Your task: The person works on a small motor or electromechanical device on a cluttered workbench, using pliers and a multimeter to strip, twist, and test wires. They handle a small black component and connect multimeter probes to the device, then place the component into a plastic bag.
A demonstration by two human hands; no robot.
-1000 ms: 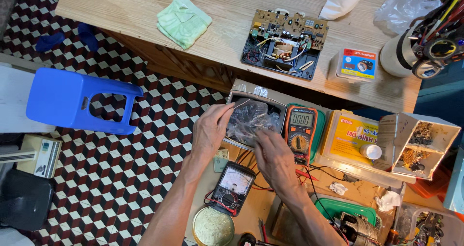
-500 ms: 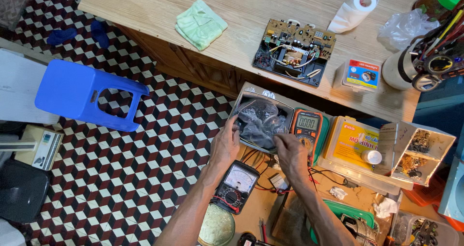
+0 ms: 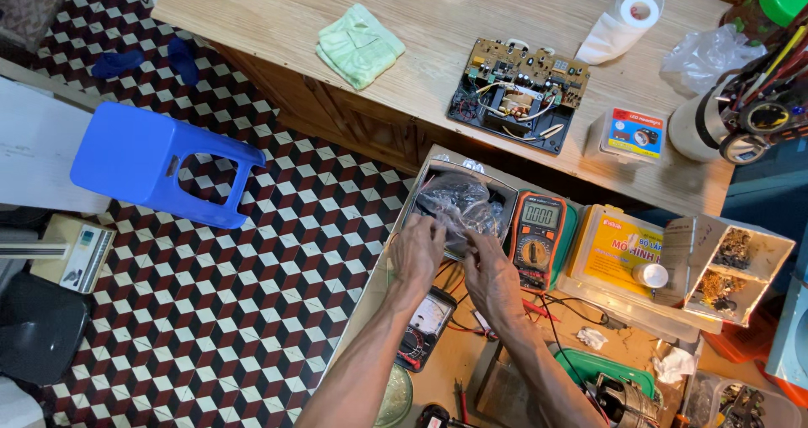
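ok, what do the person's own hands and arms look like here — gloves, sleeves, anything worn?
Both are bare. The left hand and right hand wear no gloves, and no rings show from this angle. Both forearms are uncovered down to the bottom edge of the picture, so no sleeve shows. No watch, strap or band shows at either wrist. No cables or markings on them.

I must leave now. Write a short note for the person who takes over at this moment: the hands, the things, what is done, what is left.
Left hand: fingers grip the near left edge of the clear plastic bag.
Right hand: fingers pinch the bag's near right edge.
The bag lies in an open metal box on the low workbench; its contents are too blurred to tell.
Beside the box: orange multimeter. Near the left wrist: black analog meter.
Done: bag is in hand. Left: bag is not yet out of the box.
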